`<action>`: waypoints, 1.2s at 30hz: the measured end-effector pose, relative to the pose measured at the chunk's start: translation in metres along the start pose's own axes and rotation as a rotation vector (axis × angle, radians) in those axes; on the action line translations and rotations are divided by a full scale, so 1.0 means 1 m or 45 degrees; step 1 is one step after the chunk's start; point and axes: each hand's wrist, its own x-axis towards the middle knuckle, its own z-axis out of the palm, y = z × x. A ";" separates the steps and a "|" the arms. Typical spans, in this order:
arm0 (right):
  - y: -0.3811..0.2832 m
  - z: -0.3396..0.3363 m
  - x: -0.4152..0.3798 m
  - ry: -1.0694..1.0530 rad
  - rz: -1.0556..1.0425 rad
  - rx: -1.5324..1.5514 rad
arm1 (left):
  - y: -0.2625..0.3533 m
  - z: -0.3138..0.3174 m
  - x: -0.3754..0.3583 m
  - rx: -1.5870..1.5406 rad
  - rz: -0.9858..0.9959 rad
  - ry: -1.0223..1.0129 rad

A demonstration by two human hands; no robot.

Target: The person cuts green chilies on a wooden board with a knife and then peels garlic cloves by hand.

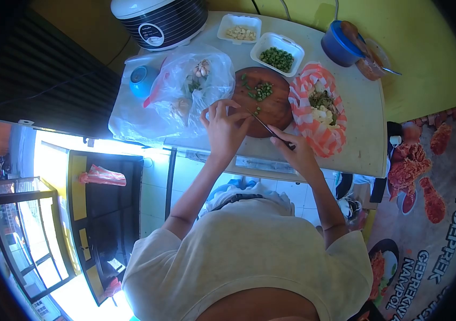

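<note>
My right hand [296, 153] grips a small knife [263, 124] by its dark handle, the blade slanting up and left over the near part of a round wooden cutting board [276, 107]. Close to the blade's tip is my left hand [225, 128], its fingers bent and drawn together at the board's left edge. Whatever is between those fingers is too small to make out. Chopped green pieces [263, 91] lie in a small heap on the board, with a few scattered bits around it.
Left of the board spreads a clear plastic bag [214, 64] with garlic bulbs [202, 68]. Behind stand a tray of chopped greens [293, 68], a tray of pale cloves [243, 20] and a rice cooker [156, 27]. At right are a striped bag [331, 143] of scraps and a blue tub [336, 45].
</note>
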 end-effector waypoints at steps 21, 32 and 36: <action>0.001 -0.029 0.044 -0.131 0.043 0.337 | -0.004 0.004 0.021 0.028 0.056 -0.051; 0.005 -0.028 0.032 -0.142 -0.232 0.091 | -0.038 -0.020 0.095 0.121 0.368 -0.099; 0.006 -0.031 0.040 -0.157 -0.181 0.074 | -0.033 -0.012 0.106 0.189 0.500 -0.259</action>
